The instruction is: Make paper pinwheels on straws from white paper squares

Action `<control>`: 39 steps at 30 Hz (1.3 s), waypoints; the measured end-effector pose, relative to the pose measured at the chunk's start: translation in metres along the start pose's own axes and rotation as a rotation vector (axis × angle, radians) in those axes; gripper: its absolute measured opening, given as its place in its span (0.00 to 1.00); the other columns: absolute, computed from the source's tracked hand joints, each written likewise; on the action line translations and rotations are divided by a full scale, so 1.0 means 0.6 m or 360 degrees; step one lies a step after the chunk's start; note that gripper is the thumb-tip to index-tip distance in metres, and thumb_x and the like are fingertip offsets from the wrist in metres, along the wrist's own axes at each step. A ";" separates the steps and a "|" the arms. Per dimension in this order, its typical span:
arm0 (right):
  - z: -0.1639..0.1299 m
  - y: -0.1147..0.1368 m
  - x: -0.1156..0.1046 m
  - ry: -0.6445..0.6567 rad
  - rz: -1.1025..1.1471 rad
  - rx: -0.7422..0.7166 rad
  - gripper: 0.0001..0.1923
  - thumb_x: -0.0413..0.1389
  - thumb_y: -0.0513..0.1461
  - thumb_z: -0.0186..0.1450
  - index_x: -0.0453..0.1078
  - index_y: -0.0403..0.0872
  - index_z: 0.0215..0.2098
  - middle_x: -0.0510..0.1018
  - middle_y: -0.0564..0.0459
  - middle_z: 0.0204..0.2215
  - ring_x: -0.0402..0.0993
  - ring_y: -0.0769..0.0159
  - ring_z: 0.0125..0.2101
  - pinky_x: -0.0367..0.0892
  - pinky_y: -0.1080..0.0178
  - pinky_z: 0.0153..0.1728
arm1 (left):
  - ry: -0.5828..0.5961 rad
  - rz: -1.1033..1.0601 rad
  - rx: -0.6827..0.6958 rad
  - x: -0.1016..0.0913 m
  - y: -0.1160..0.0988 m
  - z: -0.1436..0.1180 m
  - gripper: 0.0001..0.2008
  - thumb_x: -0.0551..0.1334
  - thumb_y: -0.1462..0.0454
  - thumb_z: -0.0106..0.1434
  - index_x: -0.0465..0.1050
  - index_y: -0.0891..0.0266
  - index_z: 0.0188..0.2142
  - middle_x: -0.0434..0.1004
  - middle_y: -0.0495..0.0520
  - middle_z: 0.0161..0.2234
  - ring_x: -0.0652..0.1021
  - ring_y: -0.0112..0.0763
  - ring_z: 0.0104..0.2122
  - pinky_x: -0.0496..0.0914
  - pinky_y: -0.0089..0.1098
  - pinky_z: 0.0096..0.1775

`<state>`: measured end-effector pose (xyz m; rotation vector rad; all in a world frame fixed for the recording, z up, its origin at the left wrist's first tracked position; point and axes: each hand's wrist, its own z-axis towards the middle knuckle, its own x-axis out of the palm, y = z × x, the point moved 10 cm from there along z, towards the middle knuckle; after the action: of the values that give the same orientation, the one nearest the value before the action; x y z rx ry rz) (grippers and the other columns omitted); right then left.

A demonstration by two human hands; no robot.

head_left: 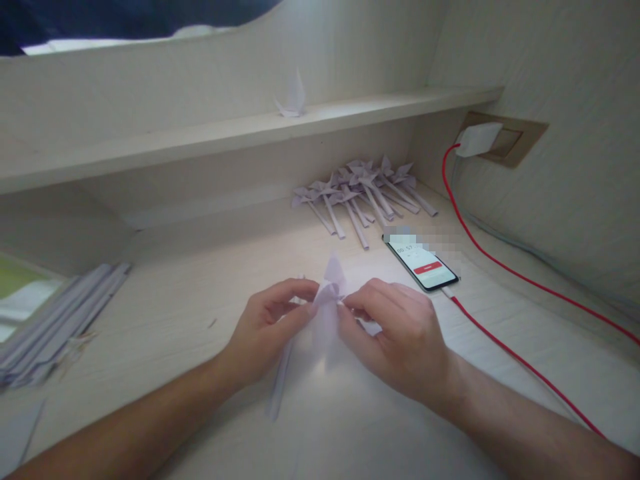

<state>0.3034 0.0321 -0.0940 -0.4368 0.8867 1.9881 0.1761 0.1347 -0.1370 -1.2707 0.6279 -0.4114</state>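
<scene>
A white paper pinwheel [331,293], its corners partly curled in toward the middle, is held up between my two hands above the desk. My left hand [267,327] pinches its left side between thumb and fingers. From the right, my right hand [400,327] pinches the paper close to its centre, and the exact fingertip contact is blurred. Under my left hand a rolled paper stick [281,390] lies on the desk, its upper part mostly hidden by the hand.
Several finished paper pinwheels [367,190] on sticks lie at the back. A phone [423,260] with a red charging cable [510,360] is at right, below a wall charger [477,139]. Rolled paper sticks [65,320] are stacked left. A folded paper crane [294,100] stands on the shelf [200,150].
</scene>
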 end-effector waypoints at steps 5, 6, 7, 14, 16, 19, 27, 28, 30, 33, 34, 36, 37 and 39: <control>-0.002 0.003 -0.004 -0.0031 -0.0048 -0.0030 0.12 0.58 0.35 0.69 0.71 0.47 0.26 0.77 0.53 0.22 0.71 0.65 0.25 0.59 0.59 0.30 | 0.0122 -0.0094 -0.0024 0.011 0.008 -0.003 0.12 0.67 0.63 0.66 0.83 0.58 0.48 0.84 0.54 0.41 0.82 0.34 0.40 0.76 0.31 0.41; -0.001 0.003 -0.004 -0.0030 -0.0049 -0.0028 0.12 0.58 0.36 0.69 0.71 0.47 0.26 0.77 0.53 0.22 0.71 0.65 0.25 0.59 0.59 0.30 | 0.0130 -0.0127 -0.0048 0.013 0.010 -0.004 0.13 0.68 0.63 0.65 0.82 0.59 0.49 0.84 0.55 0.42 0.82 0.34 0.39 0.76 0.31 0.40; -0.001 0.003 -0.004 -0.0031 -0.0049 -0.0024 0.12 0.58 0.36 0.69 0.71 0.47 0.26 0.77 0.53 0.22 0.71 0.65 0.25 0.59 0.59 0.30 | 0.0125 -0.0162 -0.0063 0.014 0.011 -0.004 0.13 0.69 0.63 0.64 0.82 0.59 0.49 0.84 0.55 0.42 0.82 0.33 0.38 0.76 0.30 0.40; 0.007 0.009 0.001 0.0038 -0.0037 -0.0053 0.14 0.55 0.37 0.71 0.72 0.47 0.26 0.75 0.53 0.21 0.69 0.66 0.23 0.58 0.60 0.29 | 0.0053 -0.0273 -0.0061 0.009 0.013 -0.004 0.09 0.71 0.63 0.64 0.79 0.61 0.43 0.84 0.53 0.38 0.82 0.29 0.38 0.75 0.27 0.41; 0.007 0.009 0.003 0.0054 -0.0034 -0.0056 0.14 0.55 0.36 0.70 0.71 0.47 0.25 0.74 0.54 0.21 0.68 0.66 0.23 0.58 0.60 0.29 | 0.0042 -0.0252 -0.0084 0.008 0.018 -0.004 0.07 0.71 0.63 0.64 0.78 0.61 0.41 0.82 0.51 0.35 0.80 0.27 0.35 0.74 0.25 0.38; 0.005 0.007 0.007 0.0076 -0.0015 -0.0048 0.13 0.56 0.35 0.68 0.71 0.47 0.25 0.73 0.55 0.21 0.67 0.67 0.23 0.57 0.61 0.29 | 0.0052 -0.0269 -0.0113 0.010 0.026 -0.006 0.07 0.70 0.62 0.66 0.77 0.60 0.42 0.81 0.49 0.34 0.79 0.26 0.33 0.73 0.25 0.36; 0.003 0.005 0.011 0.0089 0.0076 -0.0028 0.11 0.58 0.35 0.66 0.71 0.45 0.24 0.72 0.55 0.21 0.67 0.68 0.22 0.57 0.61 0.28 | 0.0029 -0.0244 -0.0234 0.012 0.033 -0.002 0.04 0.71 0.65 0.62 0.78 0.62 0.36 0.77 0.50 0.31 0.76 0.27 0.30 0.71 0.26 0.33; 0.004 0.005 0.011 0.0096 0.0081 -0.0021 0.11 0.58 0.35 0.66 0.71 0.45 0.24 0.73 0.55 0.21 0.67 0.68 0.22 0.57 0.61 0.28 | 0.0026 -0.0248 -0.0250 0.013 0.033 -0.001 0.04 0.71 0.66 0.61 0.79 0.62 0.35 0.77 0.50 0.31 0.76 0.28 0.30 0.71 0.26 0.34; 0.004 0.004 0.012 0.0106 0.0094 -0.0006 0.11 0.58 0.34 0.65 0.71 0.45 0.24 0.73 0.55 0.21 0.67 0.68 0.22 0.57 0.62 0.28 | 0.0012 -0.0265 -0.0257 0.013 0.032 0.001 0.04 0.71 0.65 0.60 0.79 0.62 0.35 0.77 0.51 0.31 0.77 0.30 0.30 0.71 0.28 0.34; 0.004 0.000 0.015 0.0136 0.0126 0.0024 0.10 0.58 0.34 0.65 0.70 0.44 0.25 0.73 0.55 0.22 0.67 0.69 0.23 0.57 0.62 0.28 | -0.0009 -0.0249 -0.0256 0.011 0.032 0.003 0.04 0.69 0.64 0.62 0.80 0.63 0.35 0.77 0.52 0.31 0.76 0.31 0.30 0.71 0.29 0.33; 0.004 -0.001 0.016 0.0146 0.0137 0.0031 0.11 0.58 0.34 0.65 0.70 0.44 0.25 0.73 0.55 0.22 0.67 0.69 0.23 0.57 0.62 0.28 | -0.0009 -0.0234 -0.0261 0.011 0.033 0.003 0.04 0.69 0.64 0.62 0.80 0.63 0.34 0.77 0.53 0.31 0.76 0.31 0.30 0.71 0.29 0.33; 0.003 -0.003 0.019 0.0166 0.0150 0.0047 0.11 0.58 0.35 0.66 0.70 0.44 0.24 0.73 0.55 0.22 0.67 0.69 0.23 0.57 0.62 0.28 | -0.0013 -0.0225 -0.0270 0.009 0.038 0.002 0.04 0.70 0.64 0.61 0.81 0.63 0.35 0.78 0.53 0.32 0.76 0.31 0.31 0.71 0.28 0.33; 0.003 -0.004 0.021 0.0174 0.0150 0.0055 0.12 0.58 0.35 0.66 0.69 0.44 0.24 0.73 0.55 0.22 0.67 0.69 0.23 0.56 0.62 0.28 | -0.0013 -0.0229 -0.0276 0.008 0.041 0.002 0.04 0.70 0.64 0.61 0.81 0.63 0.35 0.78 0.53 0.33 0.76 0.31 0.31 0.71 0.28 0.34; 0.003 -0.006 0.022 0.0181 0.0147 0.0062 0.12 0.57 0.35 0.66 0.69 0.45 0.24 0.72 0.55 0.22 0.67 0.69 0.23 0.56 0.62 0.28 | -0.0016 -0.0244 -0.0283 0.006 0.047 0.000 0.05 0.70 0.64 0.62 0.81 0.62 0.37 0.79 0.53 0.34 0.76 0.31 0.32 0.72 0.28 0.34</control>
<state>0.2992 0.0426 -0.1021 -0.4985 1.0314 2.0423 0.1773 0.1399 -0.1648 -1.4957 0.5700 -0.4836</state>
